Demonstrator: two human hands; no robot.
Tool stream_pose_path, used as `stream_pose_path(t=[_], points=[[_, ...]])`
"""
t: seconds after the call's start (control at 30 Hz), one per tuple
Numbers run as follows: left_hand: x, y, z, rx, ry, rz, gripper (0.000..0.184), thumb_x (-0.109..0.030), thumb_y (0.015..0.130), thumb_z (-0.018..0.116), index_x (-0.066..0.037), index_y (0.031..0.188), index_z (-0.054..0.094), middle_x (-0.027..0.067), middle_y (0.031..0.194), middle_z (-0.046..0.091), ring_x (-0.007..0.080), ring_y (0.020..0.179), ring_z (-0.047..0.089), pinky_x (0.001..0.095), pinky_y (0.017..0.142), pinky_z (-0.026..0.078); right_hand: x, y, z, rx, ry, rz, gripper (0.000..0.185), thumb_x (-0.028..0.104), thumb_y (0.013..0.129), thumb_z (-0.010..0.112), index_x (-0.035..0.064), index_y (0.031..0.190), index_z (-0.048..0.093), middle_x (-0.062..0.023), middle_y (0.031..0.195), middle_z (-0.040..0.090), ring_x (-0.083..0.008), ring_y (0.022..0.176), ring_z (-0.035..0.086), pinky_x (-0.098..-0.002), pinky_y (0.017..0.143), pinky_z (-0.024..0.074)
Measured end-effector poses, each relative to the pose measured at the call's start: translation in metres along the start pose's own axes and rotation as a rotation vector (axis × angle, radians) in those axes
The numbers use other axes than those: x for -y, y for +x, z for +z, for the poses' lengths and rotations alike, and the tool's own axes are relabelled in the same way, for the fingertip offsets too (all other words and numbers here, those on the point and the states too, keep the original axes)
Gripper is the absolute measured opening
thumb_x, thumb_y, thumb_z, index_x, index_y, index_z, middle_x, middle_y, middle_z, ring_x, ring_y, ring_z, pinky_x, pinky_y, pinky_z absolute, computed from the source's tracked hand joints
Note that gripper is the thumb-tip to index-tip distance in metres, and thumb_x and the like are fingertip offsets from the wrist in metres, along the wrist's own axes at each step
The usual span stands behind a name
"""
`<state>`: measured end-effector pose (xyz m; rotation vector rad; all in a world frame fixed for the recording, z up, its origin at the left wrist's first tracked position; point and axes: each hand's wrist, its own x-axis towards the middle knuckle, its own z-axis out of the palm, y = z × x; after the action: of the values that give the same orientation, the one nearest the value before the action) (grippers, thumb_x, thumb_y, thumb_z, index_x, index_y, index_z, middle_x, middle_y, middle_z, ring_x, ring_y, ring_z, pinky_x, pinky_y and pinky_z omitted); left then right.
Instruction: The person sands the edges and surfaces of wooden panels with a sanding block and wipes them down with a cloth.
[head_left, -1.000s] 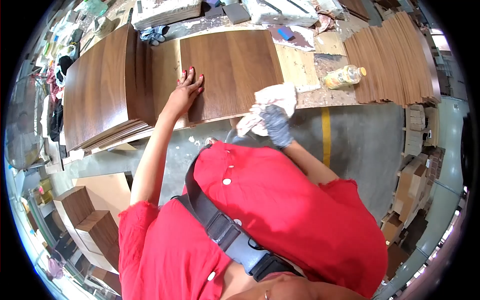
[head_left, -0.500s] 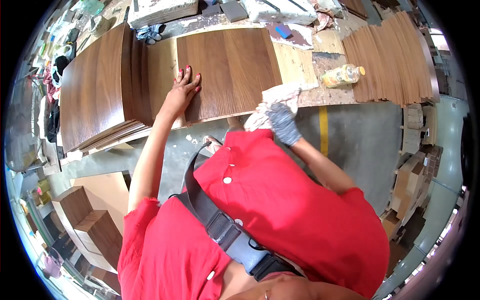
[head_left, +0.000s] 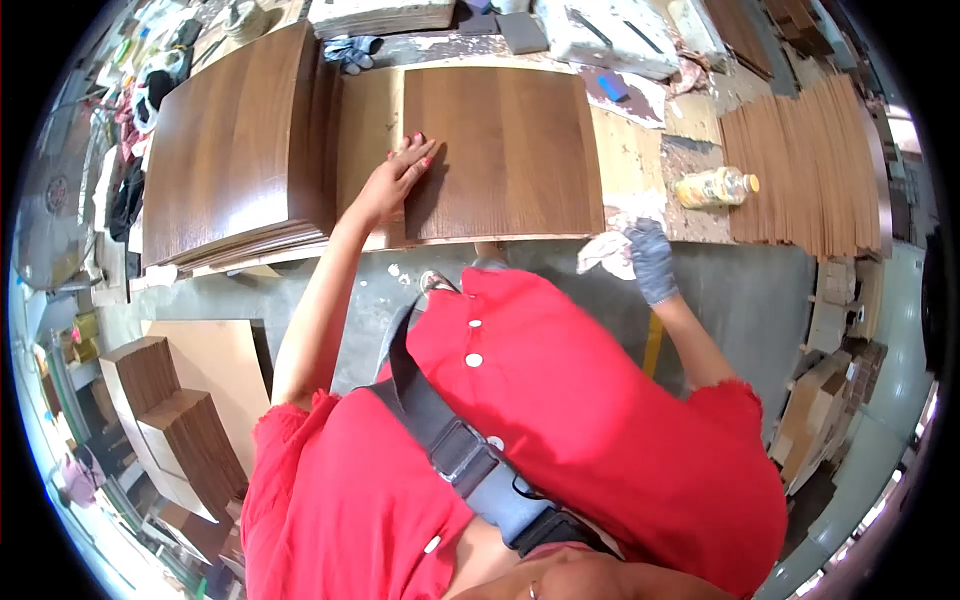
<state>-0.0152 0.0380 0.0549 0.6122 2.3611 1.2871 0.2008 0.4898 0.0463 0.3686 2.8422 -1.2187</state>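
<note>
A dark brown wood-grain panel (head_left: 510,150) lies flat on the workbench in front of me. My left hand (head_left: 398,178), bare and with red nails, rests on the panel's left edge with its fingers stretched out. On the other side, my right hand (head_left: 652,260) wears a grey glove and is closed on a whitish cloth (head_left: 608,254), beside the panel's lower right corner at the bench's front edge. The cloth hangs partly below that edge. A bottle with a yellow cap (head_left: 712,188) lies on its side on the bench, to the right of the gloved hand.
Left of the panel stands a stack of similar brown panels (head_left: 225,150). A fanned stack of panels (head_left: 800,170) sits at the right. Behind are a blue block (head_left: 612,87), a bluish glove (head_left: 350,52) and white-topped blocks (head_left: 600,35). Cut boards (head_left: 190,430) stand at lower left.
My right hand has moved right with the cloth, from below the panel's front edge to beyond its right corner. My left hand stays at the panel's left edge. The whole view has shifted slightly.
</note>
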Motion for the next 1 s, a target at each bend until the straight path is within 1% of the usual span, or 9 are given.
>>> stream_pose_path(t=[0.13, 0.2, 0.27, 0.47, 0.53, 0.67, 0.8, 0.87, 1.0], points=[[-0.032, -0.052, 0.003, -0.344, -0.586, -0.024, 0.04, -0.022, 0.107, 0.044, 0.002, 0.136, 0.056, 0.0153, 0.123, 0.067, 0.0182, 0.116, 0.061, 0.0311, 0.107, 0.04, 0.088, 0.015, -0.01, -0.008, 0.423, 0.375, 0.027, 0.001, 0.089, 0.062, 0.0043, 0.115, 0.07, -0.0104, 0.116, 0.064, -0.0239, 0.111, 0.06, -0.0359, 0.096, 0.0489], [-0.025, -0.089, 0.011, -0.372, -0.841, -0.15, 0.038, -0.019, 0.107, 0.038, 0.004, 0.129, 0.059, 0.0148, 0.11, 0.07, 0.0153, 0.097, 0.065, 0.0288, 0.091, 0.05, 0.098, 0.029, -0.001, -0.12, -0.153, -0.461, 0.03, 0.0, 0.089, 0.061, 0.0059, 0.117, 0.07, -0.0096, 0.12, 0.064, -0.0238, 0.116, 0.059, -0.0352, 0.1, 0.0479], [-0.031, -0.119, 0.026, -0.344, -0.927, -0.18, 0.039, -0.019, 0.107, 0.038, 0.005, 0.132, 0.056, 0.013, 0.104, 0.07, 0.0141, 0.092, 0.063, 0.0293, 0.086, 0.051, 0.14, 0.046, 0.009, -0.103, 0.015, -0.606, 0.032, -0.001, 0.088, 0.062, 0.009, 0.117, 0.07, -0.0077, 0.123, 0.064, -0.0238, 0.121, 0.057, -0.0334, 0.104, 0.0456], [-0.082, -0.113, 0.061, -0.049, -0.485, -0.223, 0.064, -0.009, 0.098, 0.058, -0.003, 0.154, 0.028, 0.0119, 0.104, 0.063, 0.0127, 0.083, 0.059, 0.0294, 0.079, 0.051, 0.194, 0.095, 0.106, 0.106, -0.262, -0.903, 0.025, 0.01, 0.088, 0.061, 0.0109, 0.11, 0.073, -0.0105, 0.108, 0.069, -0.0262, 0.108, 0.062, -0.0378, 0.097, 0.0477], [-0.058, -0.098, 0.089, -0.188, -0.13, 0.091, 0.063, -0.014, 0.098, 0.058, 0.0, 0.152, 0.03, 0.0243, 0.113, 0.06, 0.0303, 0.097, 0.063, 0.0372, 0.088, 0.049, 0.207, 0.1, 0.127, 0.265, -0.542, -0.832, 0.022, 0.014, 0.083, 0.065, 0.0111, 0.102, 0.074, -0.011, 0.108, 0.069, -0.0298, 0.106, 0.062, -0.0441, 0.101, 0.0425], [-0.065, -0.086, 0.092, -0.057, -0.188, -0.062, 0.045, -0.017, 0.099, 0.054, 0.004, 0.138, 0.044, 0.0251, 0.108, 0.058, 0.0414, 0.101, 0.059, 0.0428, 0.09, 0.048, 0.195, 0.127, 0.109, 0.263, -0.292, -0.787, 0.052, 0.026, 0.08, 0.07, 0.0075, 0.128, 0.062, -0.0124, 0.133, 0.061, -0.0322, 0.123, 0.054, -0.0448, 0.111, 0.0342], [-0.059, -0.081, 0.095, -0.122, -0.212, -0.022, 0.04, -0.018, 0.099, 0.054, 0.003, 0.133, 0.05, 0.0247, 0.107, 0.059, 0.0421, 0.1, 0.059, 0.0426, 0.089, 0.048, 0.131, 0.159, 0.148, 0.1, -0.29, -0.808, 0.059, 0.024, 0.082, 0.067, 0.0074, 0.138, 0.055, -0.0167, 0.143, 0.051, -0.0361, 0.137, 0.042, -0.0447, 0.117, 0.0286], [-0.055, -0.08, 0.096, -0.121, -0.128, -0.016, 0.034, -0.016, 0.099, 0.054, 0.004, 0.127, 0.054, 0.0229, 0.101, 0.061, 0.0369, 0.095, 0.064, 0.0405, 0.084, 0.051, 0.128, 0.156, 0.164, 0.348, -0.517, -1.044, 0.054, 0.024, 0.086, 0.063, 0.007, 0.137, 0.055, -0.0178, 0.142, 0.052, -0.0358, 0.136, 0.043, -0.0453, 0.118, 0.0275], [-0.058, -0.078, 0.095, -0.216, -0.466, -0.217, 0.024, -0.012, 0.099, 0.058, 0.006, 0.114, 0.053, 0.0129, 0.083, 0.067, 0.0198, 0.077, 0.069, 0.0336, 0.068, 0.056, 0.153, 0.113, 0.14, 0.548, -0.102, -0.828, 0.052, 0.024, 0.088, 0.065, 0.0011, 0.134, 0.055, -0.0206, 0.134, 0.056, -0.0368, 0.13, 0.049, -0.0453, 0.118, 0.0282]])
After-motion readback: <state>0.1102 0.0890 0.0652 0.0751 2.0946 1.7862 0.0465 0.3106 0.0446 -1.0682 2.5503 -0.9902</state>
